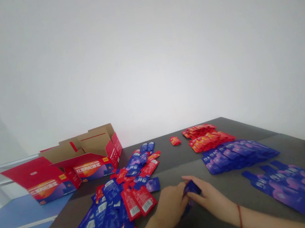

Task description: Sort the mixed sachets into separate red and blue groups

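Note:
Between my two hands is a dark blue sachet (192, 188), held low over the front middle of the dark table. My left hand (171, 204) has its fingers closed on the sachet's left side. My right hand (210, 197), with a red string on the wrist, pinches it from the right; part of the sachet is hidden by the fingers. Left of my hands lies a loose heap of red sachets (146, 198) and blue sachets (111, 192). To the right, large blue-purple sachets (296, 185) lie overlapped in a short row.
Behind them are a fanned row of purple sachets (236, 154) and rows of orange-red sachets (210, 140). One orange sachet (175, 140) lies alone at the back. Open red cartons (94, 167) stand at the far left, by a blue surface (29, 218). Blurred dark shapes show at the right edge.

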### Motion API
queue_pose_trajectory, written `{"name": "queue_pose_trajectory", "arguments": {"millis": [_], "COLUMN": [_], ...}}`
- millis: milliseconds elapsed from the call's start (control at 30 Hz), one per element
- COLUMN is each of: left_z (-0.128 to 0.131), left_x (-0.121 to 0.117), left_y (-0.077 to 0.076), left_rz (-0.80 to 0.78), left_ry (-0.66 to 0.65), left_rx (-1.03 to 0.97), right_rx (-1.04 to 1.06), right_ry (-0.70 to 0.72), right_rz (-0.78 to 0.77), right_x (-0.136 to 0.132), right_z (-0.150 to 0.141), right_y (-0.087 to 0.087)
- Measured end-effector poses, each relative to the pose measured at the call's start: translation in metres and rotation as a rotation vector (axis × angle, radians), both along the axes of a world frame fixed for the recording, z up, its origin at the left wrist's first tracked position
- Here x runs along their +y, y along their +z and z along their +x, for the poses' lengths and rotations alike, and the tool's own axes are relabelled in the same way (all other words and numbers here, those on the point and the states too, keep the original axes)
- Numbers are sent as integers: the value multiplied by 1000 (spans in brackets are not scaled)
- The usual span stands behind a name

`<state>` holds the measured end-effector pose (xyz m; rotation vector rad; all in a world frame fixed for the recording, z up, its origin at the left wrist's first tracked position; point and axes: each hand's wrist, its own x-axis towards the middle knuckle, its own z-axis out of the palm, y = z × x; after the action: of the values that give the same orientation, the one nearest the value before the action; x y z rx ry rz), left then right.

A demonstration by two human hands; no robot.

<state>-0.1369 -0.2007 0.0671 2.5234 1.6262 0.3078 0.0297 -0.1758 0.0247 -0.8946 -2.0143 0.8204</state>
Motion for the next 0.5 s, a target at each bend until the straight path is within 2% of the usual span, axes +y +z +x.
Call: {"name": "queue_pose_trajectory", "arguments": {"millis": [100,200,267,367,500], "left_z": [4,4,5,13,23], "left_x": [-2,1,-1,-14,-31], "left_y": [-4,-11,-17,-28,-48], "left_rz": [-104,-108,-44,25,-108], "left_ry": [44,179,199,132,32], "left_rx": [-127,-115,-95,-68,-45], "right_rx": [8,-109,-223,-431,-628], "right_ry": [42,-53,-111,-165,-236], "right_rz": [-157,-181,-130,-24,194], "right_x": [8,12,13,13,8], "right_z": [6,10,12,12,10], "right_y": [3,-3,-7,-5,2]}}
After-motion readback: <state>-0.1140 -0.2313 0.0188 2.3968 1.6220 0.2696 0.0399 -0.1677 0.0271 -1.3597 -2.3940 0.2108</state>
